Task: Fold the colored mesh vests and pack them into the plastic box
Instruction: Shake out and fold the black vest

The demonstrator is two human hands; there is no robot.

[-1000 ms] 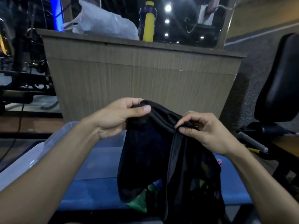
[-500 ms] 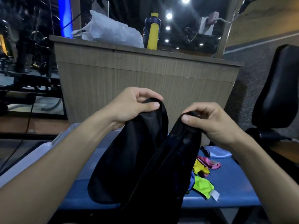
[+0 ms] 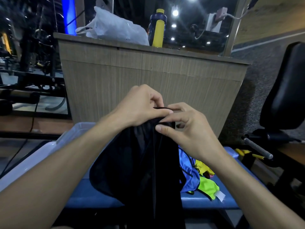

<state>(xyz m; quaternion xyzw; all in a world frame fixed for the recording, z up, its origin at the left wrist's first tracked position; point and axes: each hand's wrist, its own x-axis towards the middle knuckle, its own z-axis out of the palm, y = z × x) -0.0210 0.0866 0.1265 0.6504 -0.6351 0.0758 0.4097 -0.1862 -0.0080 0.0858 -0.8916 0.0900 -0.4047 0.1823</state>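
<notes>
A black mesh vest (image 3: 140,166) hangs in front of me over the blue padded bench (image 3: 212,202). My left hand (image 3: 140,108) grips its top edge. My right hand (image 3: 184,128) pinches the same edge right beside it, thumb on the fabric. Both hands meet at the vest's top. Behind the black vest lie a blue vest (image 3: 188,171) and a neon yellow-green vest (image 3: 208,187) in a heap on the bench. The clear plastic box (image 3: 72,134) stands at the left, mostly hidden by my left forearm.
A wood-panelled counter (image 3: 148,76) stands close ahead, with a white plastic bag (image 3: 115,28) and a yellow and blue bottle (image 3: 157,28) on top. A black padded gym seat (image 3: 285,90) is at the right, and gym machines (image 3: 29,66) at the left.
My hands, held apart with the two top ends of the black vest, have come together so the ends meet. The vest now hangs doubled and narrower.
</notes>
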